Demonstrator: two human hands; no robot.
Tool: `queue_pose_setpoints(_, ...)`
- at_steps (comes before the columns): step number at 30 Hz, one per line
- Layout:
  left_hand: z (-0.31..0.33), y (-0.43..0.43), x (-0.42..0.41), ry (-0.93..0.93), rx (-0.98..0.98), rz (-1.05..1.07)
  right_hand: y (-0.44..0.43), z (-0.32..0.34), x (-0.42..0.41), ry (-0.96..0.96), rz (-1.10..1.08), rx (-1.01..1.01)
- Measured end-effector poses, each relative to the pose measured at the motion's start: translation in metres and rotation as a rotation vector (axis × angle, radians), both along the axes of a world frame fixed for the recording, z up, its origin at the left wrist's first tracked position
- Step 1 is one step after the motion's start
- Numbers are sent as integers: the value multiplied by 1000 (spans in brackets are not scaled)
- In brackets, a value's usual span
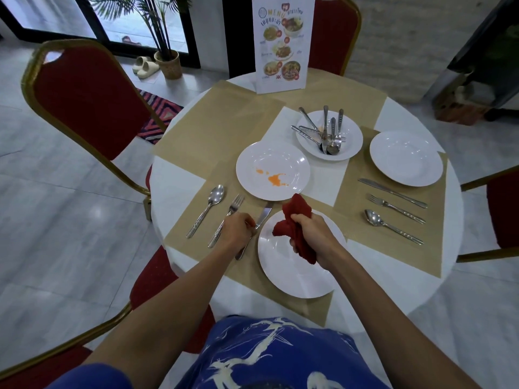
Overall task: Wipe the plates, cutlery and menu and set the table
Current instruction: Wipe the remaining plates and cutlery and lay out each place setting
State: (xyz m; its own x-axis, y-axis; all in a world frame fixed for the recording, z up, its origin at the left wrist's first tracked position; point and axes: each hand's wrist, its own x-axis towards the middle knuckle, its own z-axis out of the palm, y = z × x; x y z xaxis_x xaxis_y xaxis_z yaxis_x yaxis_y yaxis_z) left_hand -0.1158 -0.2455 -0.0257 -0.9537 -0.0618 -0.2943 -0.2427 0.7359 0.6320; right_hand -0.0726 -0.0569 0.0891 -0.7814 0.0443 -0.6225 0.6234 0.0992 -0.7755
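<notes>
My right hand [310, 233] grips a bunched red cloth [295, 220] above a clean white plate [297, 273] at the near table edge. My left hand [237, 230] holds a table knife [264, 216] just left of that plate, beside a fork [229, 216] and a spoon [209, 204] on the tan placemat [202, 240]. A plate with orange stains [272, 171] lies in the middle. Behind it a plate [351, 136] carries several pieces of cutlery [327, 134]. At the right, a clean plate [405, 158] has a knife [393, 192], fork [396, 207] and spoon [390, 226] beside it. The menu [282, 43] stands at the far edge.
The round white table [171, 181] is ringed by red chairs with gold frames: one at the left [84, 99], one behind the menu [334, 32], one at the right [502, 209]. A potted plant [168, 63] and slippers [143, 67] are on the floor beyond.
</notes>
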Motion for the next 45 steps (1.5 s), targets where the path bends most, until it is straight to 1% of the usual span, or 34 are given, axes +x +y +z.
queue_pose_setpoints(9,-4,1,-1,-6,32,19,6,-9,3,-15,-56,10)
queue_pose_setpoints(16,-8,2,5,21,38,37,19,-18,3,-19,-257,26)
queue_pose_setpoints(26,-5,5,4,-8,40,55,24,-18,2,-48,-333,-38)
queue_pose_setpoints(31,7,7,-1,23,64,160,28,-18,-2,-51,-366,-85)
queue_pose_setpoints(33,15,11,-10,19,107,237,29,-17,-4,-60,-382,-106)
queue_pose_setpoints(35,17,15,-27,-28,178,331,29,-15,-5,-67,-394,-122)
queue_pose_setpoints(40,10,24,-70,-208,357,484,34,5,1,-38,-334,-179)
queue_pose_setpoints(44,10,32,-90,-319,604,617,53,27,5,-25,-214,-255)
queue_pose_setpoints(45,12,36,-93,-312,668,631,60,31,5,-19,-202,-276)
